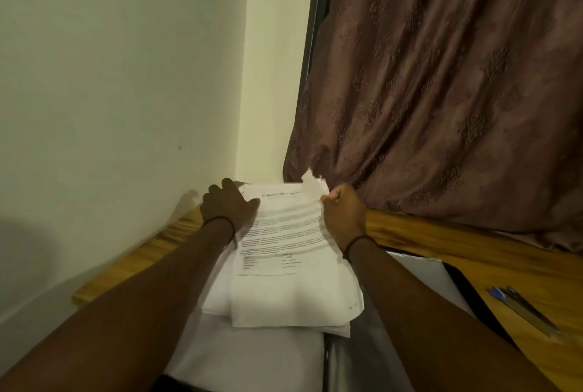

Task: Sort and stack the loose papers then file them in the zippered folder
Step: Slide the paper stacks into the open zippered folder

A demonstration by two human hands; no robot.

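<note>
Nearest: a big white flat sheet point(246, 357) lies at the bottom, with a shiny grey plastic strip point(350, 363) just beside it on the right.
Papers: a pile of white printed papers point(293, 268) rests on that sheet, with its far end by the wall corner (the top page has lines of blurry words).
Left hand point(227, 207): holds the far left corner of the pile, thumb on the top page.
Right hand point(342, 218): fingers curled, pinching the far right edge, where a torn bit sticks up.
Folder: a flat plastic folder with a black edge point(463, 290) lies right of the pile, partly under the right arm.
Counter: a yellow-brown wooden counter point(441, 243) carries it all.
Pens: blue and grey pens point(523, 309) lie well to the right.
Behind: a brown patterned curtain point(441, 76).
</note>
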